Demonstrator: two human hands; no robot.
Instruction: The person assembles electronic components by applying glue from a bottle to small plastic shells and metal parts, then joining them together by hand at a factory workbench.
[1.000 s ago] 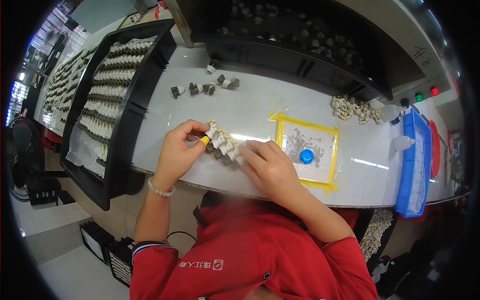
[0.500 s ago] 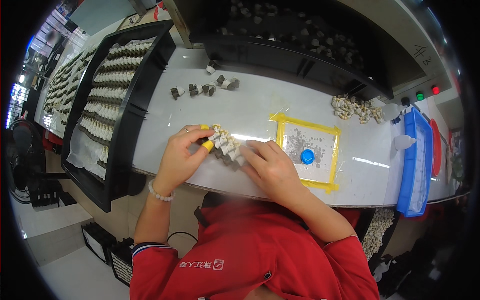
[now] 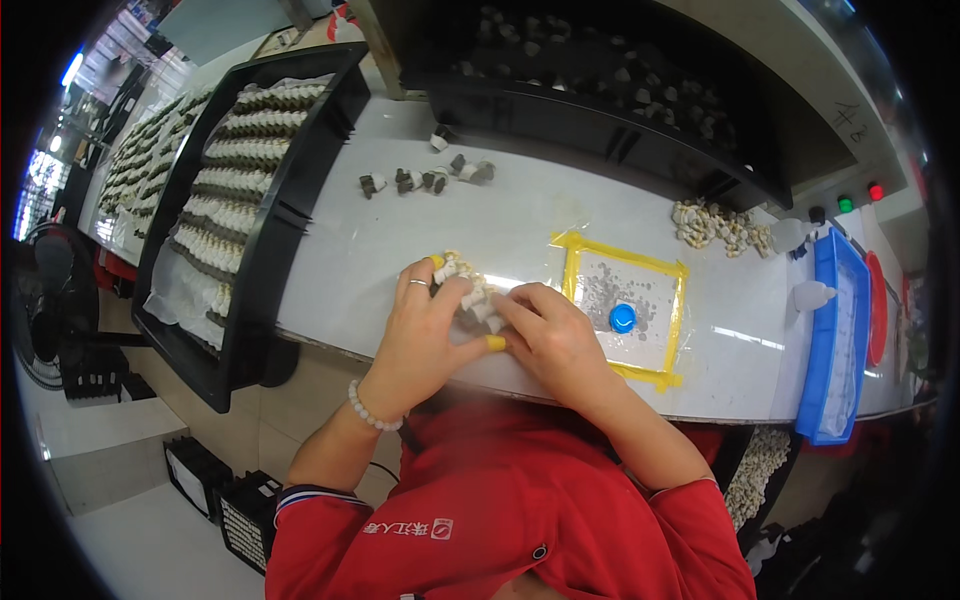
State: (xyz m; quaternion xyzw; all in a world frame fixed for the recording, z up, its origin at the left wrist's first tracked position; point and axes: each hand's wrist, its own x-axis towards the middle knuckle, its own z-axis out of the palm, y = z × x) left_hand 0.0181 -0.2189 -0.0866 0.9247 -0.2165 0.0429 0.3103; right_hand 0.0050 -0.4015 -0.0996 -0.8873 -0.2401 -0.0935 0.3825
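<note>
A short row of small white pieces with dark and yellowish parts lies on the white table between my hands. My left hand, with yellow covers on the thumb and a fingertip, curls round the row from the left. Its thumb reaches along the near side to the row's right end. My right hand has its fingers bent closed on that right end. Both hands partly hide the row, and the exact contact of the right fingertips is blurred.
Several loose dark-and-white pieces lie beyond my hands. A black tray of rows stands left. Right are a yellow-taped square with a blue cap, a pile of pieces, and a blue tray. A black bin stands behind.
My left hand has moved right and slid along the row, its thumb now at the row's near right end. My right hand stays by that end. The view has shifted slightly.
</note>
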